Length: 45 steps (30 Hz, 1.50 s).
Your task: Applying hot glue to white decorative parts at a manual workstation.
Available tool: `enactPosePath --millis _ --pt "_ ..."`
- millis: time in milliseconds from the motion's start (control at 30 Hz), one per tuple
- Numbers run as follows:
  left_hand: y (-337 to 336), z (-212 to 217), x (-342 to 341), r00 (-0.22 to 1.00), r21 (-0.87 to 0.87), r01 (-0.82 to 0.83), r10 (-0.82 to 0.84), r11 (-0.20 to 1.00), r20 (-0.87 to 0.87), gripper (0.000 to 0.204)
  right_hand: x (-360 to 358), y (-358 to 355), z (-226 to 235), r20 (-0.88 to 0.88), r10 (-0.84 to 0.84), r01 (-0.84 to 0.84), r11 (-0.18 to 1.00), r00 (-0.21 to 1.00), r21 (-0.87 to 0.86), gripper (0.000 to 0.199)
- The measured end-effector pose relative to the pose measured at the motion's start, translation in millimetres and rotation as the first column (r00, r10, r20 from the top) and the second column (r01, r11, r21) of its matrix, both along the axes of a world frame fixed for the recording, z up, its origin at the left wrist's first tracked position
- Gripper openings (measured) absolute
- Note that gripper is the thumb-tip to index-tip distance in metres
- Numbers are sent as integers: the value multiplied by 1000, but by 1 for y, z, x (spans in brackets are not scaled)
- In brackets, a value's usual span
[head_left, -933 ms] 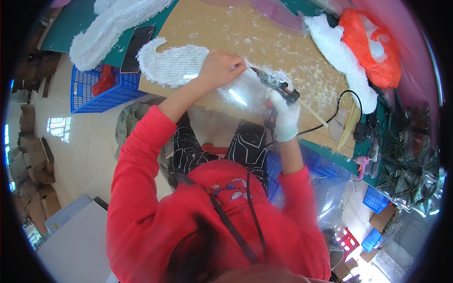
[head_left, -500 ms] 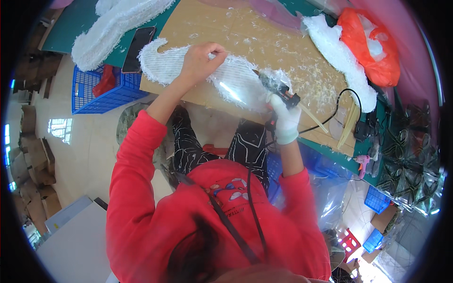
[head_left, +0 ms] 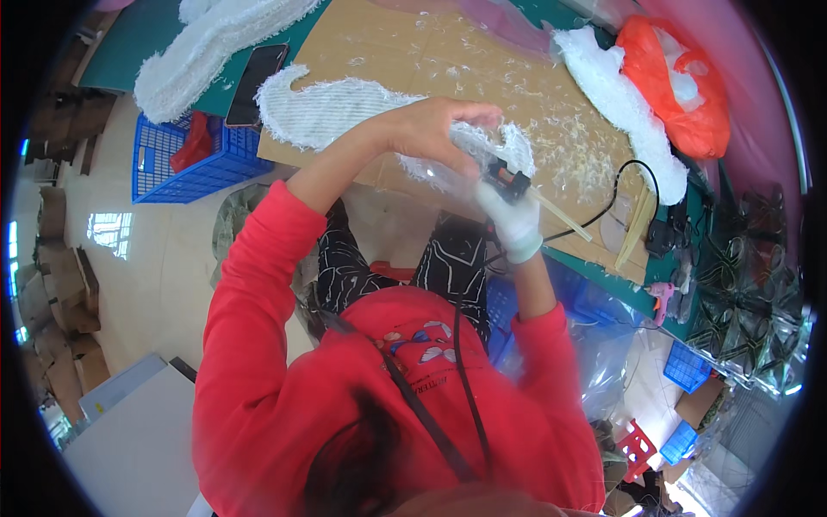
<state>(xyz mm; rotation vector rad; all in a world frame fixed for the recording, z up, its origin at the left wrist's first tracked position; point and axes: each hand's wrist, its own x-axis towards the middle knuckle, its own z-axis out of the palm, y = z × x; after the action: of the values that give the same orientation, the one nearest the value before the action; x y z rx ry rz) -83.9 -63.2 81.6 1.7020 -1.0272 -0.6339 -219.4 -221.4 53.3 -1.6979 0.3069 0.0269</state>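
Risks, left to right: smartphone (head_left: 257,84) sits near the edge of the green bench (head_left: 108,56), close by the blue crate (head_left: 207,177); a bump from the left arm could knock it off. Left hand (head_left: 435,133) is bare, grip open, thumb and fingers spread around the right part of the white fluffy piece (head_left: 332,112); can't tell if they touch it. Right hand (head_left: 512,214), white-gloved, has its grip closed on a black glue gun (head_left: 508,179). Nozzle is hidden close to those bare fingers, so if it's hot, a burn is my main worry. Cream glue stick (head_left: 562,215) pokes out the back; a knock could bend it and upset the feed. Black cord (head_left: 615,198) loops over the cardboard sheet (head_left: 370,43) and could snag, jerking the gun. Loose white shreds (head_left: 590,159) could get caught in wet glue. Piece itself: lies on the cardboard in front of the person, hooked curl at left end, ribbed rows along the body, shaggy fringed edges, middle partly covered by left hand, right end a fluffy curved lobe just beside the gun.
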Motion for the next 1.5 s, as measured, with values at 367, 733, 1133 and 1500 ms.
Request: enactPosePath --millis 367,733,1133,1500 --pt "3 2 -15 998 -75 -61 59 995 -25 28 -3 0 -13 -2 22 -22 992 1000 125 33" --pt "22 -14 -28 960 -163 -282 278 946 -43 18 -3 12 -8 -26 34 -32 996 999 84 34" --pt "33 -10 -29 933 -188 -138 191 972 305 15 1 26 1 41 13 -20 982 999 189 29" --pt "33 -19 -34 784 -349 -174 344 921 517 4 3 25 5 30 14 -21 973 999 228 27"
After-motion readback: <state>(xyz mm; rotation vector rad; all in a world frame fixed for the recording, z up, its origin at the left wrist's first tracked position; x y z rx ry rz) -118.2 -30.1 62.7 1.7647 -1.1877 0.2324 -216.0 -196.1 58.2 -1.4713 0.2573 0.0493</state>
